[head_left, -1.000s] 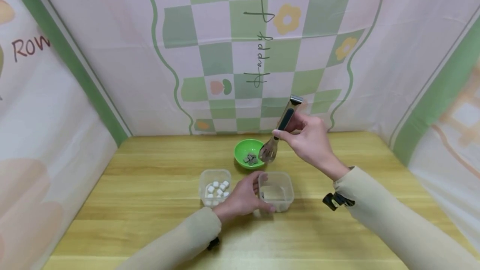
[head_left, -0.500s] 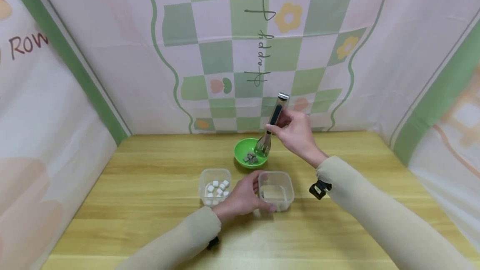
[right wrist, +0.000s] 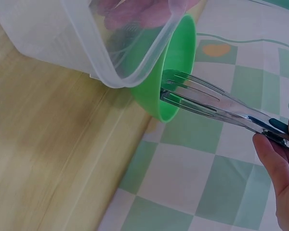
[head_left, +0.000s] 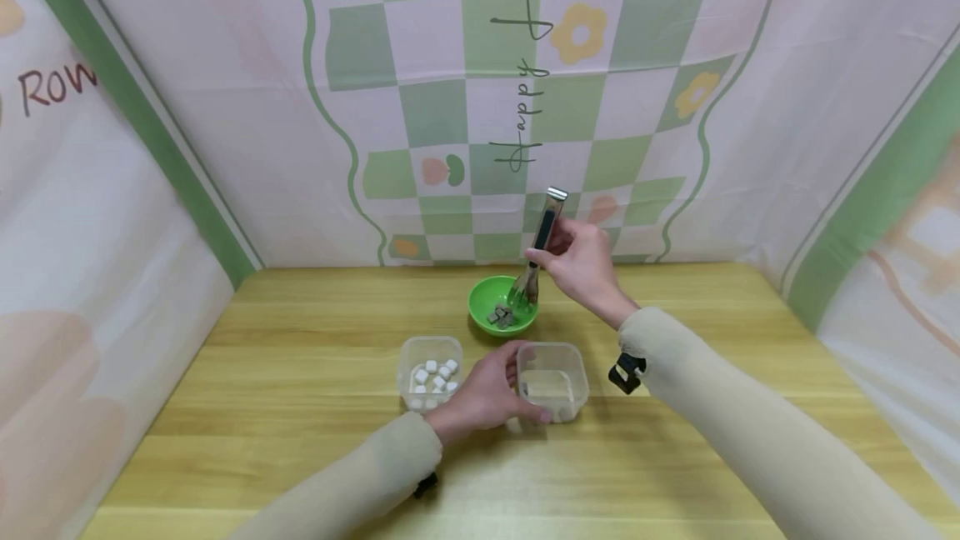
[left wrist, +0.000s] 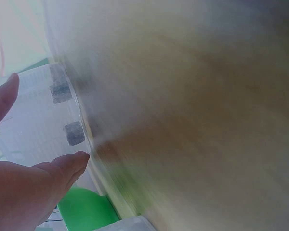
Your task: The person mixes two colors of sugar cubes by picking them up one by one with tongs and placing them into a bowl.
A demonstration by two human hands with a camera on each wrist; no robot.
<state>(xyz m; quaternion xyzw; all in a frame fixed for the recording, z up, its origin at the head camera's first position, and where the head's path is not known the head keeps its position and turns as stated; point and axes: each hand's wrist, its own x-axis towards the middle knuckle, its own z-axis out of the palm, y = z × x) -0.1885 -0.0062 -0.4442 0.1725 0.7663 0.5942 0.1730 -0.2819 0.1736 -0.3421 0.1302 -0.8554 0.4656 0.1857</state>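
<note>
Here, in the head view, your right hand [head_left: 581, 265] pinches metal tongs [head_left: 545, 230] beside grey cubes [head_left: 504, 319] in a round green bowl [head_left: 486, 297] and your left hand [head_left: 489, 390] holds a clear plastic box [head_left: 558, 383], whose smooth wall, in the left wrist view, shows two squarish grey pieces [left wrist: 74, 133], while the right wrist view shows slim prongs [right wrist: 202, 109] inside the bowl.

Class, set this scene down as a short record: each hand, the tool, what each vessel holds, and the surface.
Left hand: holds right container
Right hand: grips metal tongs
Tong tips: inside green bowl; whether gripping anything, unclear
Green bowl: grey cubes
Left container: white cubes
Right container: at least two dark pieces, seen through its wall
Surface: wood-grain table
</note>
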